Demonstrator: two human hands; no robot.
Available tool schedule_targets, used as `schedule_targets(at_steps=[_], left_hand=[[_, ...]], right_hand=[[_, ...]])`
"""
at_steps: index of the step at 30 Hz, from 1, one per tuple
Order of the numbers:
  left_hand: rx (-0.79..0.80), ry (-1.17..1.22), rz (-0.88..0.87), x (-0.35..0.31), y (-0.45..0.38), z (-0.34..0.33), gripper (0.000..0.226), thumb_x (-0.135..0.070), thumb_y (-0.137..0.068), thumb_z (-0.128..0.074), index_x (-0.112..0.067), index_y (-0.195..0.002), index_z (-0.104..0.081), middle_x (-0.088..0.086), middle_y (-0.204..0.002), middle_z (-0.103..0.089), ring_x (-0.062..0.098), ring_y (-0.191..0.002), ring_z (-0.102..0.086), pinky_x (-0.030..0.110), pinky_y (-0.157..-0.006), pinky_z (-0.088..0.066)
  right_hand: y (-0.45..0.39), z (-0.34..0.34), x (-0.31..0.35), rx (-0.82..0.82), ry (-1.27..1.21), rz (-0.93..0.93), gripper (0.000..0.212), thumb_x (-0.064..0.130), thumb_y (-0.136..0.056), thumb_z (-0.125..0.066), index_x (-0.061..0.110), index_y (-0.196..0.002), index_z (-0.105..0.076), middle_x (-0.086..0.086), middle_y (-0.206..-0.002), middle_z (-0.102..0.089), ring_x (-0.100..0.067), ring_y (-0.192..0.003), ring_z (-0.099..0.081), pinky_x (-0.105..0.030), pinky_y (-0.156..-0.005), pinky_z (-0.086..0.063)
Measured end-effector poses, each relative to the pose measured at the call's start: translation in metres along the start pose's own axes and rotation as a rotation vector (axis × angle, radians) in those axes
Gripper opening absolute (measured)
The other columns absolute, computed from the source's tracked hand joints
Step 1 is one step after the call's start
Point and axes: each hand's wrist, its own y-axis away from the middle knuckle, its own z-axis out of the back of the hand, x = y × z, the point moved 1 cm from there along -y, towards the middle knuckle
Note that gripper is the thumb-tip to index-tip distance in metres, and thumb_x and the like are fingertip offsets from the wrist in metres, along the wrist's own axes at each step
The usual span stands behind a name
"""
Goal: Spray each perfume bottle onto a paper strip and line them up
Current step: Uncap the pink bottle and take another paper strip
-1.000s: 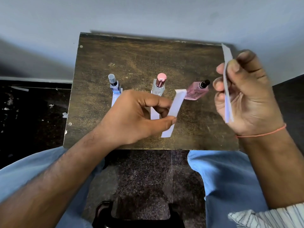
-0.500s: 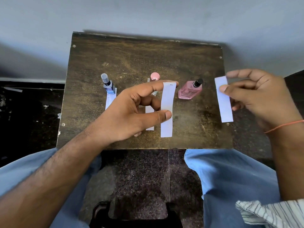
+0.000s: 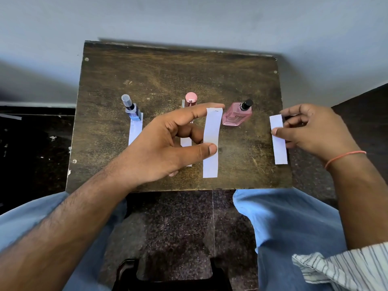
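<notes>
Three perfume bottles stand in a row on the small wooden table (image 3: 168, 68): a blue bottle (image 3: 132, 111) at the left, a clear bottle with a pink cap (image 3: 190, 98) in the middle, and a pink bottle (image 3: 237, 114) with a black sprayer at the right. A paper strip (image 3: 134, 131) lies in front of the blue bottle. Another strip (image 3: 186, 142) lies before the middle bottle, mostly hidden by my left hand (image 3: 168, 143). That hand pinches a long white strip (image 3: 211, 148) between thumb and forefinger. My right hand (image 3: 312, 133) grips a shorter strip (image 3: 278, 141) at the table's right edge.
The table's back edge meets a pale wall (image 3: 189, 17). Dark speckled floor (image 3: 178, 223) lies below, with scraps of paper at the left. My knees in blue trousers (image 3: 283, 217) flank the table's front edge. A dark stool part (image 3: 168, 276) shows at the bottom.
My right hand has come down from an upright hold and brought its strip flat at the table's right edge. My left hand has turned its strip upright, lengthwise beside the pink bottle.
</notes>
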Motion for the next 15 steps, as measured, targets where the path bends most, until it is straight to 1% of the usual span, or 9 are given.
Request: schedule_targets(at_steps=[2, 4, 6, 9, 11, 12, 13, 14, 15], left_hand=[[-0.008, 0.0, 0.011, -0.0008, 0.0001, -0.0005, 0.065, -0.021, -0.09, -0.082, -0.032, -0.152, -0.064, 0.02, -0.089, -0.068, 0.006, -0.04, -0.042, 0.016, -0.037, -0.039], [-0.012, -0.013, 0.024, -0.0013, 0.0, -0.0005, 0.063, -0.022, -0.09, -0.082, -0.03, -0.151, -0.065, 0.024, -0.092, -0.067, 0.007, -0.04, -0.042, 0.018, -0.037, -0.039], [-0.015, -0.015, 0.038, -0.0005, -0.0002, -0.0008, 0.062, -0.023, -0.09, -0.082, -0.03, -0.15, -0.066, 0.018, -0.089, -0.068, 0.009, -0.039, -0.042, 0.018, -0.037, -0.039], [-0.023, -0.008, 0.056, 0.0004, -0.0006, -0.0013, 0.062, -0.022, -0.089, -0.082, -0.028, -0.148, -0.066, 0.001, -0.084, -0.069, 0.012, -0.039, -0.04, 0.018, -0.036, -0.038], [-0.024, -0.011, 0.05, 0.0002, -0.0007, -0.0017, 0.062, -0.021, -0.089, -0.082, -0.026, -0.149, -0.066, 0.002, -0.084, -0.069, 0.009, -0.039, -0.04, 0.017, -0.036, -0.038], [-0.023, -0.013, 0.046, -0.0003, -0.0007, -0.0017, 0.062, -0.02, -0.089, -0.081, -0.025, -0.149, -0.066, 0.006, -0.084, -0.068, 0.007, -0.039, -0.041, 0.017, -0.036, -0.038], [-0.02, -0.014, 0.044, -0.0008, -0.0007, -0.0021, 0.061, -0.02, -0.089, -0.081, -0.025, -0.149, -0.066, 0.01, -0.085, -0.068, 0.006, -0.039, -0.041, 0.017, -0.037, -0.038], [-0.017, -0.015, 0.043, -0.0014, -0.0006, -0.0021, 0.061, -0.02, -0.09, -0.081, -0.026, -0.148, -0.066, 0.013, -0.086, -0.068, 0.006, -0.039, -0.041, 0.016, -0.037, -0.038], [-0.015, -0.014, 0.044, -0.0017, -0.0007, -0.0024, 0.06, -0.02, -0.09, -0.081, -0.027, -0.148, -0.067, 0.015, -0.087, -0.068, 0.006, -0.039, -0.041, 0.017, -0.037, -0.038]], right_hand=[[-0.0009, -0.0008, -0.0009, 0.004, 0.012, -0.006, 0.044, 0.008, -0.083, -0.094, 0.021, -0.118, -0.071, -0.007, -0.093, -0.076, -0.018, -0.071, -0.075, -0.014, -0.047, -0.056], [-0.0016, -0.001, -0.0012, 0.004, 0.029, -0.004, 0.047, 0.011, -0.082, -0.096, 0.023, -0.119, -0.07, -0.007, -0.093, -0.075, -0.015, -0.065, -0.075, -0.013, -0.046, -0.054], [-0.0026, -0.0006, -0.0015, 0.005, 0.052, 0.004, 0.048, 0.013, -0.081, -0.096, 0.026, -0.119, -0.07, -0.003, -0.091, -0.076, -0.007, -0.056, -0.074, -0.012, -0.045, -0.053], [-0.0025, -0.0012, -0.0012, 0.011, 0.069, 0.017, 0.051, 0.015, -0.081, -0.097, 0.029, -0.121, -0.069, 0.004, -0.089, -0.076, 0.003, -0.055, -0.072, -0.01, -0.044, -0.05], [-0.0013, -0.0016, 0.0005, 0.008, 0.072, 0.026, 0.052, 0.018, -0.08, -0.097, 0.029, -0.122, -0.069, 0.008, -0.09, -0.077, 0.001, -0.056, -0.074, -0.012, -0.046, -0.052], [-0.0003, -0.0019, 0.0015, 0.005, 0.074, 0.029, 0.052, 0.019, -0.079, -0.098, 0.03, -0.122, -0.07, 0.009, -0.092, -0.077, -0.005, -0.058, -0.076, -0.017, -0.052, -0.058], [0.0006, -0.0021, 0.0022, -0.002, 0.078, 0.028, 0.052, 0.021, -0.079, -0.099, 0.031, -0.122, -0.071, 0.009, -0.095, -0.077, -0.011, -0.062, -0.078, -0.027, -0.063, -0.064], [0.0009, -0.0021, 0.0021, -0.014, 0.091, 0.027, 0.052, 0.024, -0.078, -0.099, 0.033, -0.121, -0.071, 0.008, -0.098, -0.077, -0.018, -0.072, -0.08, -0.038, -0.076, -0.067], [0.0009, -0.0019, 0.0019, -0.026, 0.112, 0.033, 0.052, 0.026, -0.077, -0.1, 0.036, -0.119, -0.072, 0.008, -0.101, -0.077, -0.022, -0.083, -0.08, -0.046, -0.087, -0.066]])
